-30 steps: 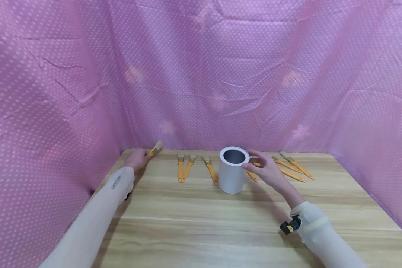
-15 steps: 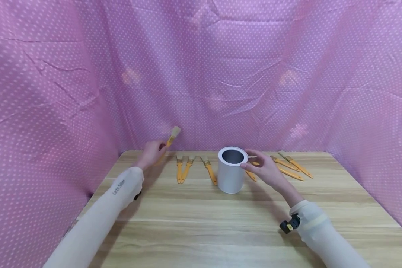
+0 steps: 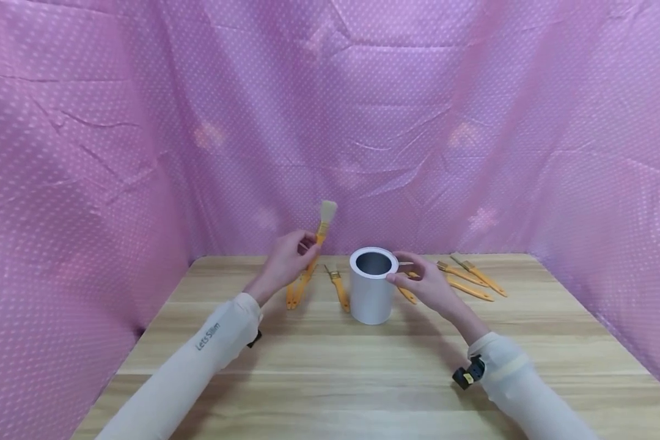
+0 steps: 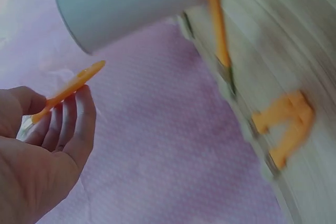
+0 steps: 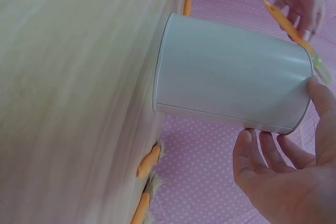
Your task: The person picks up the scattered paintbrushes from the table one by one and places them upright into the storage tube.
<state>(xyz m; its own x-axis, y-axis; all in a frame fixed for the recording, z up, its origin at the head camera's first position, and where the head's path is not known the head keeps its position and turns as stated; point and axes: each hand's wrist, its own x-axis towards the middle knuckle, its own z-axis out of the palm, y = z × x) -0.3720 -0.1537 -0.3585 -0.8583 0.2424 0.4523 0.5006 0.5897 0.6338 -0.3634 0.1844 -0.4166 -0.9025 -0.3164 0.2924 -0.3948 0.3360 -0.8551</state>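
My left hand (image 3: pixel 286 260) pinches a paintbrush (image 3: pixel 327 214) by its orange handle, bristles up, above the table just left of the white can. In the left wrist view the brush handle (image 4: pixel 73 85) lies between thumb and fingertips. The white cylindrical can (image 3: pixel 371 298) stands upright on the table, its dark mouth facing up. Beside its upper right, my right hand (image 3: pixel 429 284) holds it, thumb and fingers at the rim and wall. The right wrist view shows the fingertips against the can wall (image 5: pixel 231 72). The can's inside bottom is hidden.
Two brushes (image 3: pixel 297 294) lie beneath the left hand, partly covered. Another paintbrush (image 3: pixel 338 290) lies just left of the can. Several orange-handled brushes (image 3: pixel 486 279) lie to the right on the wooden table (image 3: pixel 341 379). A pink dotted curtain (image 3: pixel 286 122) surrounds the back and sides.
My left hand has carried the brush rightwards from the table's far left corner, up and toward the can, turning the brush more upright. The right hand keeps its place at the can.
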